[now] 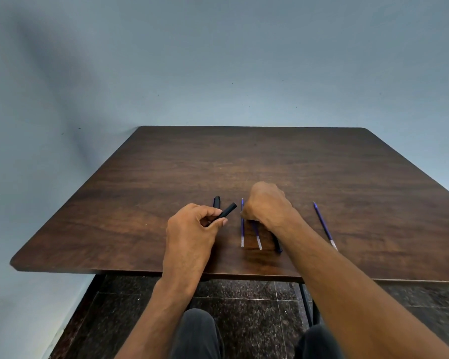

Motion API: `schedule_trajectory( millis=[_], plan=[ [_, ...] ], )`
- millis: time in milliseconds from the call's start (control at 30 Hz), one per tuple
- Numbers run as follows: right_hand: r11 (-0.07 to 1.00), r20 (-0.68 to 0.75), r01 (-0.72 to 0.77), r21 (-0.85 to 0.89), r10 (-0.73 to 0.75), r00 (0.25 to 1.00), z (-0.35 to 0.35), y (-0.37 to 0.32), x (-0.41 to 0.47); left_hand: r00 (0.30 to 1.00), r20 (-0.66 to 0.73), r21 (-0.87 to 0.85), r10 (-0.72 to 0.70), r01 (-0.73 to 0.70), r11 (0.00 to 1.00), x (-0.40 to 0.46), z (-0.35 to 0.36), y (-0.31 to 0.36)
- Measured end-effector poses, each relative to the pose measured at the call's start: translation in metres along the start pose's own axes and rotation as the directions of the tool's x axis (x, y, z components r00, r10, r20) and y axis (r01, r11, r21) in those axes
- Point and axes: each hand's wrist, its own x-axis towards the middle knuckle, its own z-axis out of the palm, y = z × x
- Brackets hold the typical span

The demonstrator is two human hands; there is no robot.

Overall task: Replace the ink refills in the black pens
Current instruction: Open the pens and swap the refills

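My left hand grips a black pen barrel, whose open end points up and to the right above the table. Behind it another black pen lies on the table. My right hand is down on the wood, its fingers curled over a blue ink refill; whether they pinch it I cannot tell. A second refill and a dark pen part stick out from under that hand and wrist. A third blue refill lies apart on the right.
The dark wooden table stands against a pale blue wall. Its front edge runs just above my knees, over a dark speckled floor. A black table leg shows below the edge.
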Motion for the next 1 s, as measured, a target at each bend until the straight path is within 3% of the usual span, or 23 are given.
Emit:
schedule_trajectory(
  millis=[100,167,300,367,500,1000],
  plan=[
    [0.992,-0.041,0.046,0.120,-0.041,0.998,-0.008,0.010,-0.002,1.000,-0.001,-0.007,-0.003,0.003,1.000,0.000,-0.002,-0.001],
    [0.926,-0.139,0.141,0.349,-0.098,0.985,-0.014,0.020,-0.002,1.000,0.000,-0.020,-0.008,0.008,1.000,0.000,-0.003,-0.001],
    [0.574,-0.209,0.224,0.787,-0.094,0.973,-0.021,0.035,-0.002,1.000,0.006,-0.022,-0.013,0.013,1.000,0.002,-0.002,-0.001],
    [0.416,-0.216,0.235,0.878,-0.094,0.972,-0.018,0.036,-0.002,1.000,0.004,-0.031,-0.012,0.012,0.999,0.003,-0.001,0.000],
    [0.252,-0.240,0.248,0.935,-0.062,0.969,-0.008,0.039,-0.001,1.000,-0.004,-0.063,0.007,-0.007,0.998,0.001,0.003,0.003],
    [0.184,-0.273,0.270,0.945,-0.012,0.962,-0.007,0.043,-0.005,1.000,0.004,-0.059,-0.006,0.007,0.998,0.002,0.002,0.008]
  ],
)
